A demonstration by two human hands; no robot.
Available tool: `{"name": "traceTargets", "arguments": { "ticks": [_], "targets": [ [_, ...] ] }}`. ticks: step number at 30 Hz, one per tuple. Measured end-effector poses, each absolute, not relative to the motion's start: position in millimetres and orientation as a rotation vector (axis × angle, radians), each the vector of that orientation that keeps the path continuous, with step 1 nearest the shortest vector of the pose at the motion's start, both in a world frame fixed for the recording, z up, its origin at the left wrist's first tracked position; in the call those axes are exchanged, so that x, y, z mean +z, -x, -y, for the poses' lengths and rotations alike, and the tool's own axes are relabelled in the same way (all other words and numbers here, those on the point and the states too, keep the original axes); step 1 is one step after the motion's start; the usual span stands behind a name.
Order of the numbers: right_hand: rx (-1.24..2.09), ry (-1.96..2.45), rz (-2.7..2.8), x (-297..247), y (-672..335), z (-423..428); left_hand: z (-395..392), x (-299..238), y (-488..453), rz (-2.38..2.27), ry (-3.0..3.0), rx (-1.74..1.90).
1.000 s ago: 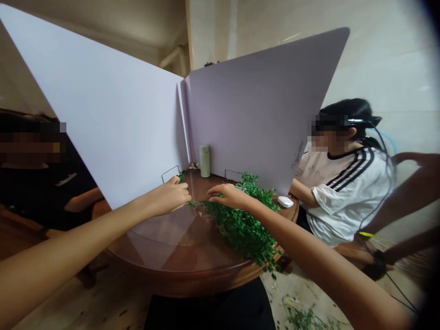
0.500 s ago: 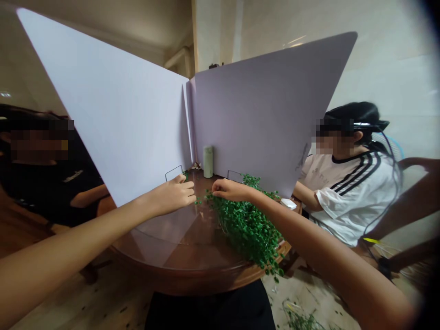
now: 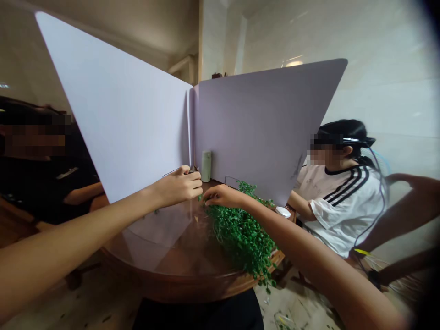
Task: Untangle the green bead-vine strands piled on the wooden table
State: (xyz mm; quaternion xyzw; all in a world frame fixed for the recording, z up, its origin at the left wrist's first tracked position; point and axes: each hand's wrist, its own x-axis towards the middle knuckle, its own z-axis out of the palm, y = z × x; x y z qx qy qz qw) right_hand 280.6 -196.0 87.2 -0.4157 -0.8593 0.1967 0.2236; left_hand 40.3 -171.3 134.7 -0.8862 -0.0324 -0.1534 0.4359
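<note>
My left hand (image 3: 178,186) reaches toward the far corner of the round glass-topped wooden table (image 3: 165,284). Its fingers curl over a thin wire stand (image 3: 170,173), and whether they grip anything is hidden. Beside a pale green flask (image 3: 206,166), a small dark item is partly covered by those fingertips. My right hand (image 3: 220,196) rests at the top of a heap of leafy green sprigs (image 3: 240,236), its fingers pinched among the stems. The heap hangs over the table's near right edge.
Two white panels (image 3: 261,128) stand upright on the table in a V. A second wire stand (image 3: 231,179) and a white object (image 3: 283,211) sit by the right panel. Seated people flank the table (image 3: 343,211), with another person's arm (image 3: 412,211) at right. Green bits lie on the floor (image 3: 283,321).
My left hand has moved farther toward the flask and over the wire stand. My right hand stays at the sprigs. The whole view has tilted and shifted, with the table lower in the frame.
</note>
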Motion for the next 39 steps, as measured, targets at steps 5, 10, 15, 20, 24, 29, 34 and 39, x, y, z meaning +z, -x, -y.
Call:
{"name": "traceTargets", "arguments": {
  "ticks": [5, 10, 15, 20, 24, 29, 34, 39],
  "targets": [
    [0.397, 1.193, 2.217, 104.6, -293.1, 195.4, 171.2, 126.3, -38.6, 0.364, 2.333, -0.786],
    [0.317, 1.184, 2.043, 137.0, -311.1, 198.5, 167.1, 68.7, -69.6, 0.958, 2.519, -1.735],
    [0.304, 1.202, 1.9, 172.5, -319.5, 203.5, 208.3, 47.8, -112.9, 0.786, 2.508, -1.974],
    [0.319, 1.241, 1.775, 204.2, -325.3, 207.8, 262.0, 66.9, -129.5, 0.653, 2.624, -1.411],
    [0.366, 1.239, 1.705, 222.1, -329.8, 210.8, 267.0, 51.5, -143.0, 0.657, 2.662, -0.961],
    [0.59, 1.22, 1.606, 223.1, -338.6, 215.5, 237.8, 21.0, -153.4, 0.738, 2.68, -0.736],
    [0.706, 1.245, 1.515, 216.9, -354.8, 219.1, 207.7, -9.1, -151.4, 0.73, 2.804, -0.521],
    [0.749, 1.266, 1.498, 203.3, -367.2, 216.6, 183.6, -32.2, -143.2, 0.739, 2.931, -0.385]
  ]
}}
